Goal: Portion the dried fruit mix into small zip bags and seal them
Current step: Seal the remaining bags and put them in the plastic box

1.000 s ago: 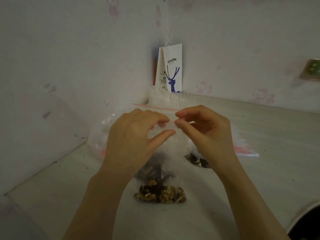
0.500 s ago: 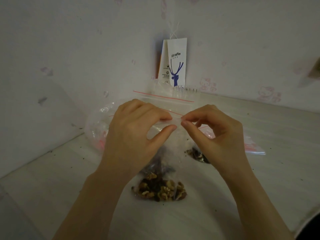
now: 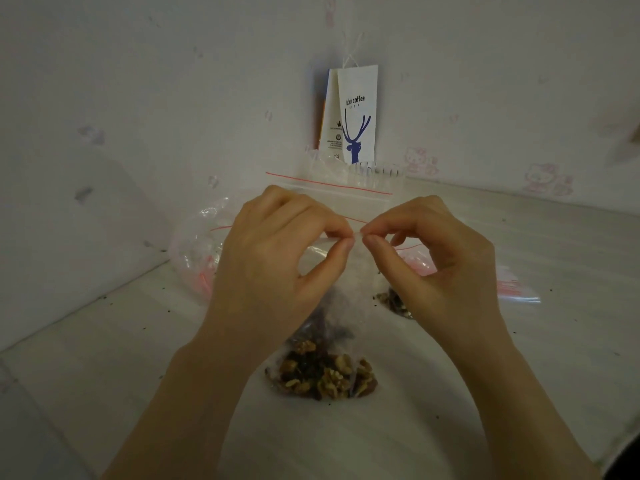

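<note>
A small clear zip bag [image 3: 346,306] stands upright on the table, with dried fruit and walnut pieces [image 3: 322,374] heaped in its bottom. My left hand [image 3: 273,265] pinches the bag's top strip between thumb and forefinger. My right hand [image 3: 436,261] pinches the same strip right beside it, fingertips almost touching. A second heap of the mix [image 3: 394,303] lies behind my right hand, partly hidden.
Empty zip bags with red lines [image 3: 329,188] lie behind the hands, and more crumpled plastic [image 3: 197,258] sits at the left. A white coffee paper bag [image 3: 353,116] leans in the wall corner. Crumbs dot the white table [image 3: 104,341].
Both hands have drawn closer together on the bag's top strip. The view shifted slightly downward.
</note>
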